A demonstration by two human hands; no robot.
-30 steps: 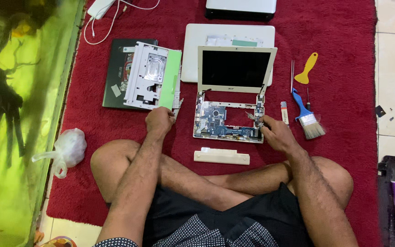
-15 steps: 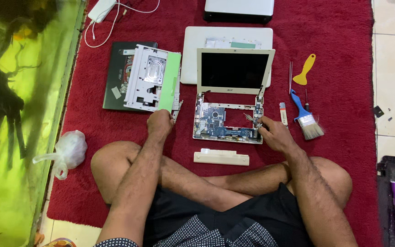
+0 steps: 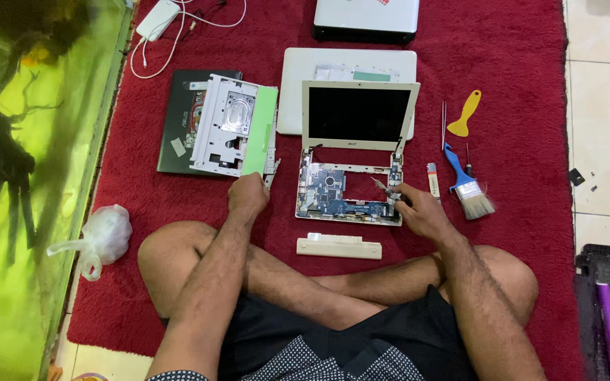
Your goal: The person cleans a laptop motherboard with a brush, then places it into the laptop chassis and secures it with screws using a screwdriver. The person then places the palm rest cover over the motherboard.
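Brush (image 3: pixel 469 185) beside right hand (image 3: pixel 418 210); left hand (image 3: pixel 248 196) perhaps touching keyboard panel (image 3: pixel 234 125).

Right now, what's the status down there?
Right hand holds a tool at the opened laptop's board. Left hand rests beside the removed cover. Nothing blocking.

The opened white laptop (image 3: pixel 351 159) sits on the red rug with its dark screen upright-tilted and its base stripped to expose the blue board (image 3: pixel 340 194), while the detached white keyboard cover (image 3: pixel 234 127) lies inverted just left of it.
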